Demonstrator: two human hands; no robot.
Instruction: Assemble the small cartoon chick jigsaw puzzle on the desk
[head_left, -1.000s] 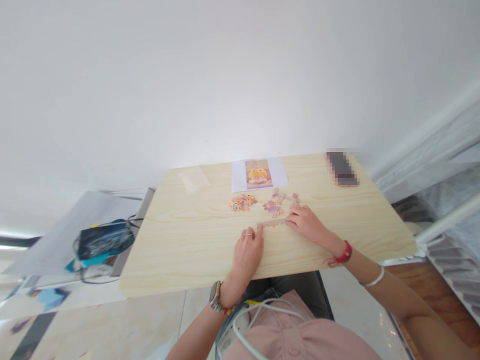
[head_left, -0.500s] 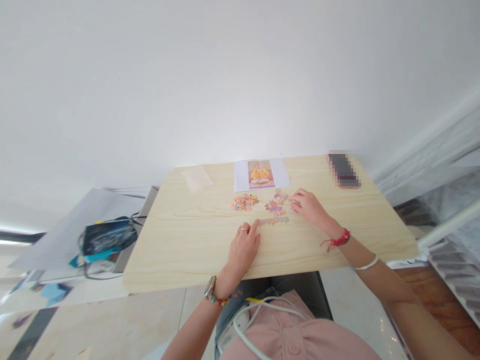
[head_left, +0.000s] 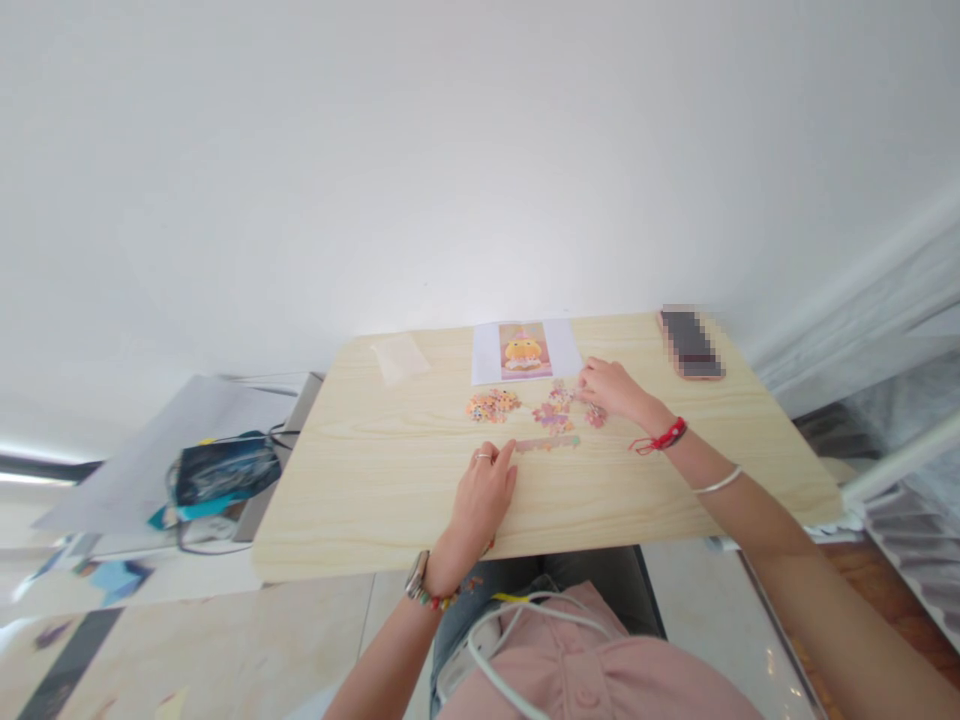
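Note:
My left hand (head_left: 484, 489) rests on the wooden table (head_left: 375, 470), its fingertips touching the left end of a joined strip of puzzle pieces (head_left: 549, 443); its fingers lie close together and flat. My right hand (head_left: 609, 387) reaches farther out over a loose heap of pink and purple puzzle pieces (head_left: 555, 408), fingers curled down among them. What they hold is too small to see. Another heap of orange pieces (head_left: 491, 405) lies to the left. A printed picture of a yellow figure (head_left: 524, 351) lies beyond the heaps.
A phone (head_left: 691, 343) lies at the table's far right. A small clear plastic bag (head_left: 400, 357) sits at the far left. Left of the table, a dark blue bag (head_left: 222, 472) with cables rests on a lower surface. A white wall rises behind.
My right hand has left the right end of the joined strip and moved away from me to the loose heap near the picture. My left hand has stayed at the strip's left end.

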